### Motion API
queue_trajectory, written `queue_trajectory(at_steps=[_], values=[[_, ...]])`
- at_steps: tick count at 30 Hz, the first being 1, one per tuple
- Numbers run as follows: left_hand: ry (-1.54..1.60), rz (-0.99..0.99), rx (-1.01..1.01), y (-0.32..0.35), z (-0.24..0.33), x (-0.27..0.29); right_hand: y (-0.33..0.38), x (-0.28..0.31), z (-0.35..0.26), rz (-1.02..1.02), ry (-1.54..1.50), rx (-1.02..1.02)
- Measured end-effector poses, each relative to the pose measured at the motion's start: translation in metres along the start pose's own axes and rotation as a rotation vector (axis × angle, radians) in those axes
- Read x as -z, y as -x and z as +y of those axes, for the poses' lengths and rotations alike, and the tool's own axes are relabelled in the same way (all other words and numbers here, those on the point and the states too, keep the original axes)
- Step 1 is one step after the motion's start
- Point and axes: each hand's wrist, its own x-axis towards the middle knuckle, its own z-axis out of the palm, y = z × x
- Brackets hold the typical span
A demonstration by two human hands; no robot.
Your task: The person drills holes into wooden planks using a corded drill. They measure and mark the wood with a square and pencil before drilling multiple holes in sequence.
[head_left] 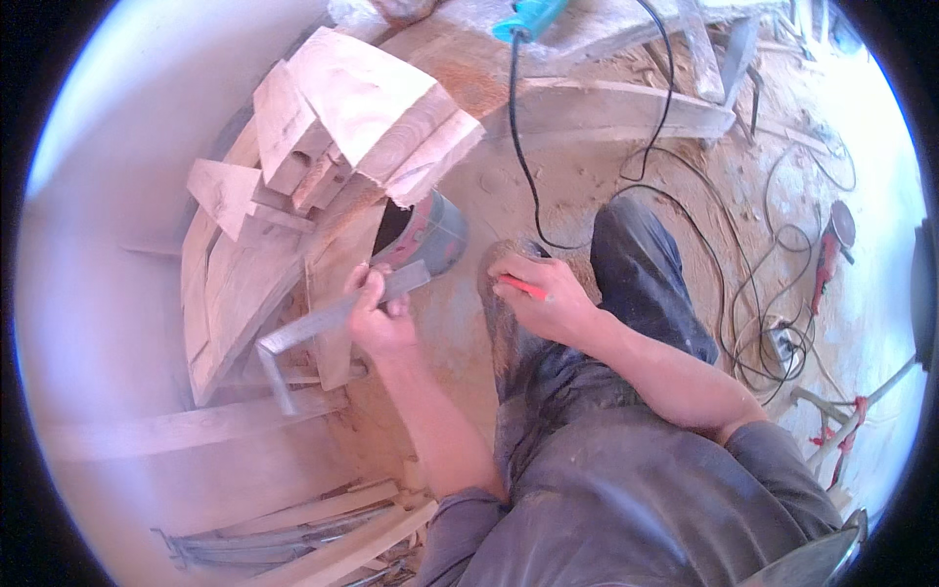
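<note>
My left hand [380, 315] is closed round a grey metal carpenter's square [318, 321]. Its long arm slants down to the left, and a shorter arm bends off from the far end. Close to my knee, my right hand [543, 298] grips a red pencil [523, 287], of which only a short part shows between the fingers. Beyond my left hand are cut wooden blocks [362, 93], stacked on curved timber pieces [245, 279]. A dark bucket [445, 235] stands just past the square's upper end, partly hidden by the wood.
A red angle grinder [829, 249] lies on the dusty floor at right, amid tangled black cords [758, 293]. A teal power tool [530, 18] rests at the far side, its cord hanging toward me. Wood strips [333, 504] and metal rods lie at lower left.
</note>
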Motion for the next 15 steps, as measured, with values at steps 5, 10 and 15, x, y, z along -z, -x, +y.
queue_trajectory(at_steps=[5,10,15], values=[[-0.150,0.212,0.014,-0.041,0.081,-0.008,-0.018,0.030,-0.032,0.097,-0.006,-0.219],[-0.294,0.158,0.157,-0.124,0.123,0.049,-0.061,0.097,-0.049,0.358,-0.365,-0.340],[-0.380,0.183,0.184,-0.158,0.133,0.065,-0.115,0.179,-0.039,0.569,-0.342,-0.378]])
